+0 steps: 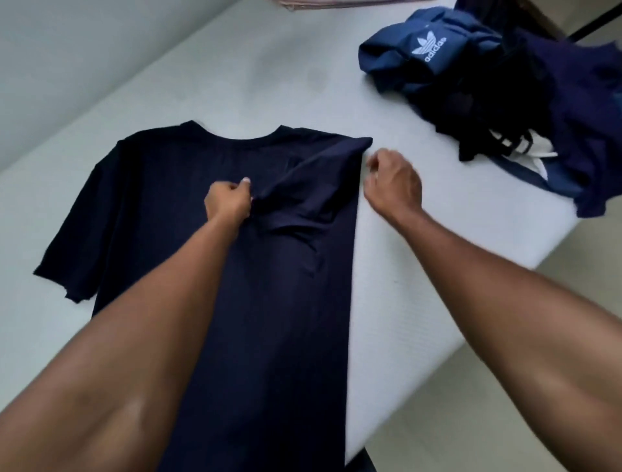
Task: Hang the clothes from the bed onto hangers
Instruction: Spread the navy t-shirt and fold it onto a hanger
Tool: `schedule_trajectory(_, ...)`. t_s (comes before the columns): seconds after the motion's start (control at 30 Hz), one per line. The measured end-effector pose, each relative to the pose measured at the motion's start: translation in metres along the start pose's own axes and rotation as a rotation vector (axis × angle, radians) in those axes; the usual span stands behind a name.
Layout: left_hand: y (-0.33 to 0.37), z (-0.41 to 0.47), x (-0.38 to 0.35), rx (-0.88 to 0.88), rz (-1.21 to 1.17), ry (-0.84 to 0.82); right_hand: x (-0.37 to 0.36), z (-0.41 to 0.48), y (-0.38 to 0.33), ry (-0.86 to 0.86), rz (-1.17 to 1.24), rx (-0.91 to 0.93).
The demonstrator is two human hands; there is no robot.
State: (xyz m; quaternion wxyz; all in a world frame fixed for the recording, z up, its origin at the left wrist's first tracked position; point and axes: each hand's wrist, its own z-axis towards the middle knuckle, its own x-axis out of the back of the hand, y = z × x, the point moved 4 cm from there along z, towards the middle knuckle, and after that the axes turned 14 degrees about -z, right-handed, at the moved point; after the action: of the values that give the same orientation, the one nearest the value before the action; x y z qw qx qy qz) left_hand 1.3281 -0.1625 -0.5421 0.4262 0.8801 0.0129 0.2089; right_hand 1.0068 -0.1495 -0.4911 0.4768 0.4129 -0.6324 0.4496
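A dark navy T-shirt [161, 202] lies flat on the white bed [235, 74], collar towards the far side. Its right sleeve [313, 178] is folded inwards over the chest. My left hand [229, 202] pinches the end of that folded sleeve near the middle of the shirt. My right hand [392, 183] is just off the shirt's right edge, near the shoulder, slightly blurred. Its fingers are curled and I see nothing in them. No hanger is in view.
A heap of dark and blue clothes [525, 101] with a white adidas logo lies at the bed's far right corner. The bed's right edge [437, 340] drops to a pale floor. A pink folded cloth [313, 2] shows at the top.
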Motion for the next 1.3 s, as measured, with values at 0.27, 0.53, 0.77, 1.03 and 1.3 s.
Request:
schedule_trajectory(0.27,0.071,0.015,-0.076,-0.276,0.430,-0.179,0.011,0.099,-0.025,0.191,0.187,0.065)
schedule_trajectory(0.53,0.076,0.014,-0.025,-0.457,-0.138,0.135,-0.005,0.090,-0.001,0.236,0.315,0.006)
schedule_trajectory(0.77,0.028,0.024,0.011,0.094,-0.195,0.000,-0.028,0.094,-0.006,-0.117,0.194,0.180)
schedule_trajectory(1.03,0.005,-0.027,0.015,0.182,-0.066,-0.431,-0.040,0.099,-0.005,-0.211,0.019,0.269)
schedule_trajectory(1.3,-0.013,-0.031,0.030,0.227,-0.282,-0.192,-0.045,0.082,-0.002,-0.175,0.144,0.190)
